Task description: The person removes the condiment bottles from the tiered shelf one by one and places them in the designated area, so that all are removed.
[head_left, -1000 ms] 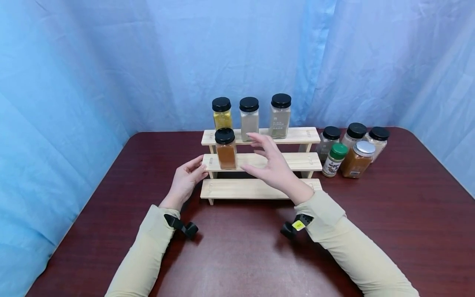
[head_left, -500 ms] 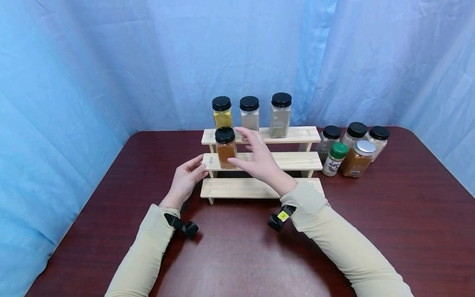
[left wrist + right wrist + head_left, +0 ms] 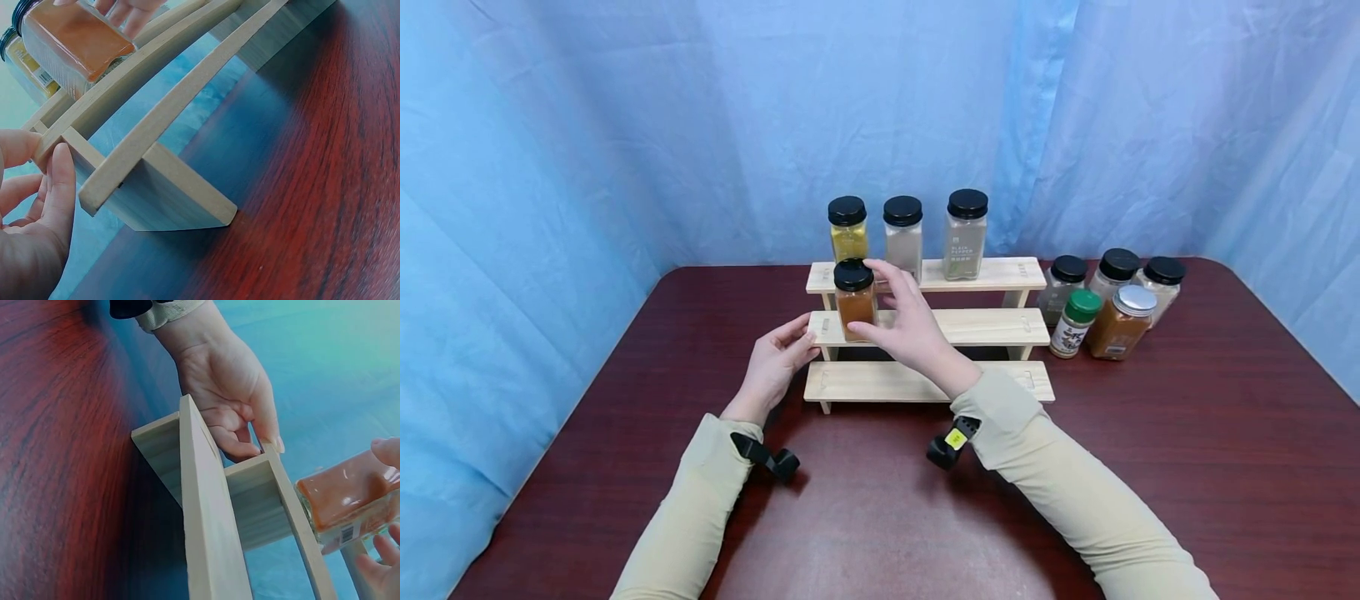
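A three-tier wooden spice rack (image 3: 992,327) stands on the table. Between thumb and fingers, my left hand (image 3: 775,360) pinches the left end of its middle shelf, as the left wrist view shows up close. On that shelf, near the left end, is a glass spice jar (image 3: 854,308) of orange-brown powder with a black lid. My right hand (image 3: 912,330) curls round this jar from the right, thumb across its lower front and index finger at the lid. In the right wrist view the powder jar (image 3: 350,487) lies between thumb and fingers.
On the top shelf stand a yellow-filled jar (image 3: 848,240), a pale grey jar (image 3: 904,242) and a black pepper jar (image 3: 966,242). Right of the rack are a green-lidded bottle (image 3: 1072,329), a silver-lidded jar (image 3: 1122,327) and several black-lidded jars. Blue curtains (image 3: 625,150) surround the table.
My right hand has moved left along the middle shelf, from beside the powder jar to round it. The left hand has stayed on the shelf end.
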Demonstrator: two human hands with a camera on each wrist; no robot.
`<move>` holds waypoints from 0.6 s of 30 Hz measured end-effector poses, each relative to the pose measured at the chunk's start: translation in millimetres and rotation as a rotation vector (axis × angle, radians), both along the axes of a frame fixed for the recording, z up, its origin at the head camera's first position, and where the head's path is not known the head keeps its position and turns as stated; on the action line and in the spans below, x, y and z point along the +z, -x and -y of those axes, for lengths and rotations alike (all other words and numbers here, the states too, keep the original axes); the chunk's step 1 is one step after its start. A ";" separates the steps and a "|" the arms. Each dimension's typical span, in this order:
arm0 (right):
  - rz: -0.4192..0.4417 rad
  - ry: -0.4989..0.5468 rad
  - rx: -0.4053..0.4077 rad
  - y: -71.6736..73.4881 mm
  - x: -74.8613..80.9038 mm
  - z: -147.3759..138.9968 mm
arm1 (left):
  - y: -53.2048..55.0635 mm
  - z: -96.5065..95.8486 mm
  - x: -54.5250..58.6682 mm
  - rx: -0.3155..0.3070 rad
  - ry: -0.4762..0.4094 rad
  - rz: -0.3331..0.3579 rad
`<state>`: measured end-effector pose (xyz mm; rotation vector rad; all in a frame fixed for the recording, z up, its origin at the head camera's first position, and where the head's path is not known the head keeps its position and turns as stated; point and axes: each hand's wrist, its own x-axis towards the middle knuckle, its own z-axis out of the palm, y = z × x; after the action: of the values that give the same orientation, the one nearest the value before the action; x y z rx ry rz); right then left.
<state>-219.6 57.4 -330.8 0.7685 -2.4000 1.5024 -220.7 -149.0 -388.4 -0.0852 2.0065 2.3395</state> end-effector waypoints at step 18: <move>-0.035 0.046 -0.032 -0.7 -7.7 6.8 | -0.8 -0.1 0.6 -0.002 0.010 0.005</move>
<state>-219.0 50.6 -338.5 0.7365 -2.3326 1.5134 -219.9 -148.9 -387.8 -0.0888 2.0153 2.3255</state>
